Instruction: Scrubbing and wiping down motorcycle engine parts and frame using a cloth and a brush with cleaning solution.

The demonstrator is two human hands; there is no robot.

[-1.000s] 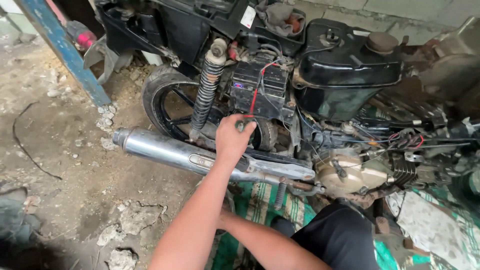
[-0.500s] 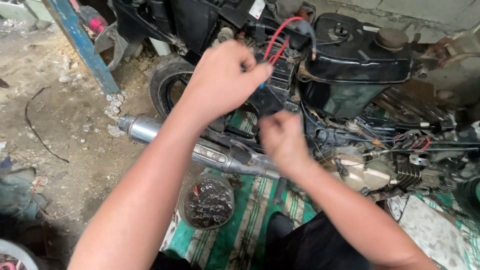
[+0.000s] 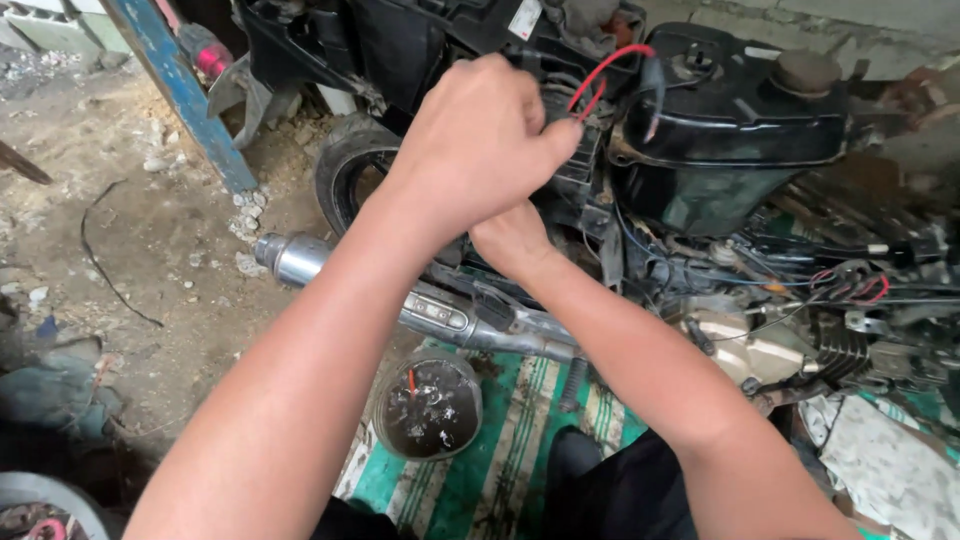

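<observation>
Red wire (image 3: 603, 72) is looping up at about one o'clock from the left hand (image 3: 478, 140), over the battery area of a stripped motorcycle lying on its side. That hand is closing into a tight fist, thumb and forefinger pinching at the base of the loop. Right hand (image 3: 512, 238) is sitting directly at six o'clock beneath it, touching the left wrist and mostly hidden by it; whether its fingers are gripping anything I cannot tell. At three o'clock from the wire the black fuel tank (image 3: 740, 130) is resting with its cap uppermost. At seven o'clock the chrome exhaust pipe (image 3: 400, 300) is running across, and below it a round tin of small parts (image 3: 428, 404) is standing on the green striped mat (image 3: 510, 450).

Judging from this, a hard tug could be snapping the thin wire or pulling it off its terminal, and a bare end touching the metal frame could be sparking.
</observation>
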